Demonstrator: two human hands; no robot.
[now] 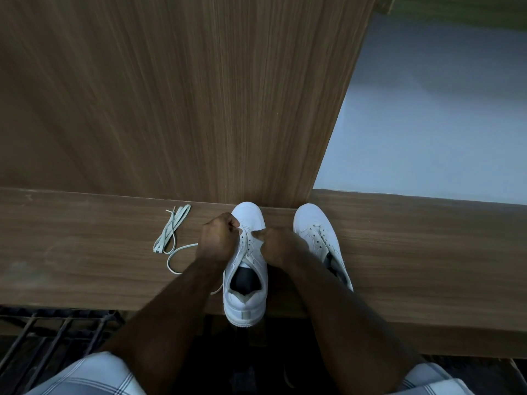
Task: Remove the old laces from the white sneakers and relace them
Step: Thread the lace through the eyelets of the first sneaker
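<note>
- A dark metal rack (pixel 48 334) is showing at the lower left, below the front edge of the wooden shelf (pixel 85 269), and it is running out of view at the bottom.
- A loose lace (pixel 171 235) is lying on the shelf, to the left of the near sneaker (pixel 245 280); part of it is bundled in a folded hank, and 1 strand is looping toward the left forearm, where it is passing out of sight.
- The left hand (pixel 218 238) is sitting at the left side of the near sneaker's eyelets, fingers curled in tight; it appears to be pinching a lace end, though the lace between the fingertips is too small to make out.
- The near sneaker is standing upright on the shelf, toe touching the wooden back panel (pixel 171 95), heel hanging slightly over the shelf's front edge, tongue area open and dark inside.
- The right hand (pixel 273 243) is resting at the right side of the same eyelets, fingers curled; what it is gripping is hidden behind the hand, so I cannot tell.
- The second sneaker (pixel 319 238) is lying just to the right of the near sneaker, eyelets bare, its heel covered by the right forearm.
- 2 plaid-clad knees (pixel 94 377) are being cut off at the bottom edge.
</note>
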